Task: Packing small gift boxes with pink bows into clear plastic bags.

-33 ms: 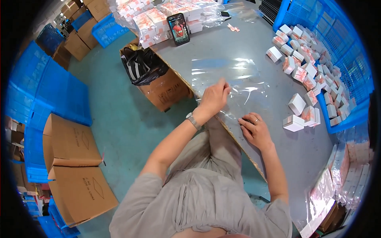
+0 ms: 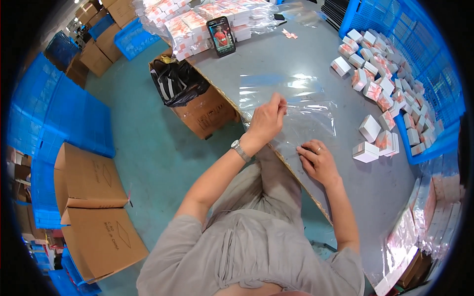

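Observation:
A clear plastic bag (image 2: 311, 116) lies on the grey table top (image 2: 365, 192) in front of me, over another flat clear plastic sheet or bag (image 2: 276, 84). My left hand (image 2: 268, 117) is closed in a pinch at the bag's left side. Fingertips of my right hand (image 2: 318, 160) rest on the table by the bag's near edge, loosely bent and a little apart. To the right of the bag stand a few small white boxes (image 2: 365, 152) with pink ribbon decoration. Many more such boxes (image 2: 380, 66) spill from a blue crate (image 2: 429, 64).
A phone (image 2: 221, 36) stands propped against stacked wrapped boxes (image 2: 190, 29) at the back. A black plastic bag (image 2: 175, 81) sits on a carton (image 2: 207, 111) left of the table. Cartons (image 2: 101, 237) and blue crates (image 2: 74, 108) line the far left. Wrapped packs (image 2: 439, 212) lie at right.
The clear bag has shifted slightly, its right corner lifting and spreading to the right. My left hand has moved up a touch; my right hand stays in place.

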`<state>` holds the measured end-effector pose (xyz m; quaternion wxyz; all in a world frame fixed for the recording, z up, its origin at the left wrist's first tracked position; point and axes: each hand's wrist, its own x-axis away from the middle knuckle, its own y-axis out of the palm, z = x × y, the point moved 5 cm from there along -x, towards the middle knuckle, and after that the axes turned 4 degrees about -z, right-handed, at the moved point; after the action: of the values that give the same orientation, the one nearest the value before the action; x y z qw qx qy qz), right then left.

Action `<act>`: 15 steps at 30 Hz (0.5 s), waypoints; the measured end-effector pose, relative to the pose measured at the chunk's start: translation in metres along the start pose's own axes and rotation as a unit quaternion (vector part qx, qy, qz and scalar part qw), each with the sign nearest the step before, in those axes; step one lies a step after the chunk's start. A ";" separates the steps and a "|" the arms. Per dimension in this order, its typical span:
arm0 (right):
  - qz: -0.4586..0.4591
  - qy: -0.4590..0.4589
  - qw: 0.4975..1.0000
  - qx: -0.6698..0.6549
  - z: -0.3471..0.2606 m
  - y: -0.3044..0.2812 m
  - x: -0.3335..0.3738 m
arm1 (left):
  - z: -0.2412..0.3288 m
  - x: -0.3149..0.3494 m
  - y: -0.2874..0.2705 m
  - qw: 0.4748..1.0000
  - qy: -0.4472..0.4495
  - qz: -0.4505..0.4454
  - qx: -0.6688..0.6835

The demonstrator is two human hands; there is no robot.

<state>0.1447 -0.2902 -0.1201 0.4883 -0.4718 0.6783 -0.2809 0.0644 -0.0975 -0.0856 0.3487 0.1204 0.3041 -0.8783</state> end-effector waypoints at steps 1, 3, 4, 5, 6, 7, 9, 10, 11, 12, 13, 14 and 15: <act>0.007 0.016 1.000 0.005 0.002 -0.002 0.005 | 0.017 -0.001 0.004 0.999 0.035 -0.027 -0.009; -0.001 0.023 1.000 0.011 0.003 -0.005 0.006 | 0.027 0.014 0.014 0.979 0.139 -0.113 -0.098; -0.009 0.017 1.000 -0.012 0.003 -0.004 0.004 | 0.030 0.025 0.023 0.936 0.238 -0.176 -0.189; -0.013 0.017 0.999 -0.034 0.005 -0.002 0.001 | 0.007 0.031 0.025 0.933 0.226 -0.190 -0.205; -0.001 -0.011 0.999 -0.041 0.005 0.003 -0.003 | -0.015 0.034 0.025 0.929 0.215 -0.203 -0.223; 0.011 -0.039 0.998 -0.049 0.008 0.004 0.001 | -0.028 0.034 0.018 0.956 0.136 -0.180 -0.188; 0.022 0.021 0.998 -0.047 0.019 -0.011 0.012 | -0.040 0.031 0.013 0.969 0.078 -0.159 -0.171; 0.014 0.042 0.997 -0.061 0.023 -0.021 0.015 | -0.036 0.036 0.015 0.966 0.097 -0.152 -0.183; 0.130 0.085 0.986 0.055 0.031 -0.048 0.018 | -0.031 0.039 0.024 0.964 0.109 -0.173 -0.171; 0.237 0.119 0.949 0.168 0.036 -0.074 0.023 | -0.027 0.043 0.030 0.962 0.118 -0.180 -0.168; 0.241 0.128 0.946 0.174 0.045 -0.085 0.025 | -0.026 0.046 0.033 0.962 0.129 -0.165 -0.178; 0.267 0.218 0.885 0.314 0.055 -0.099 0.034 | -0.026 0.048 0.036 0.961 0.139 -0.148 -0.188; 0.283 0.299 0.797 0.442 0.058 -0.109 0.045 | -0.031 0.050 0.038 0.966 0.136 -0.132 -0.175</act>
<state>0.2349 -0.3700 -0.0678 0.4744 0.1151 0.6960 -0.5266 0.0539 -0.1270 -0.1485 0.2010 0.1344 0.5109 -0.8249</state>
